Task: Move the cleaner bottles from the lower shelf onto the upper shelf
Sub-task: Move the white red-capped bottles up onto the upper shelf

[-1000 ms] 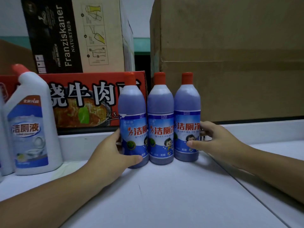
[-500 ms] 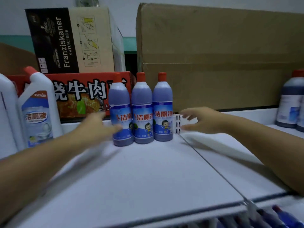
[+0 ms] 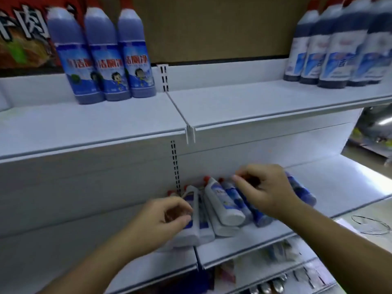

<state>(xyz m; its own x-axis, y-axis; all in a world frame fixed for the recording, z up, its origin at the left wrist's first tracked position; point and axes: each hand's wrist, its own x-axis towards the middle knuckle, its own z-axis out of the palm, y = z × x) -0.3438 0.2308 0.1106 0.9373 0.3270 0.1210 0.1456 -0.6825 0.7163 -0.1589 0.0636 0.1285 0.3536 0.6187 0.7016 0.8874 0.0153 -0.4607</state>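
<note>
Both hands down at the lower shelf (image 3: 265, 248), 6 o'clock. Left hand (image 3: 163, 217) curled on a white cleaner bottle (image 3: 192, 211), right hand (image 3: 265, 192) half-closed over blue cleaner bottles (image 3: 302, 190); firm grip unclear. Grab by necks, lift clear of upper shelf (image 3: 131, 126) lip.

We read red characters 洁厕净 on the labels of the three purple cleaner bottles (image 3: 101, 54) standing on the upper shelf (image 3: 127, 124). On the red carton (image 3: 19, 39) behind them we make out a white 肉. The dark bottles' (image 3: 337, 47) labels and those below blur beyond reading.
</note>
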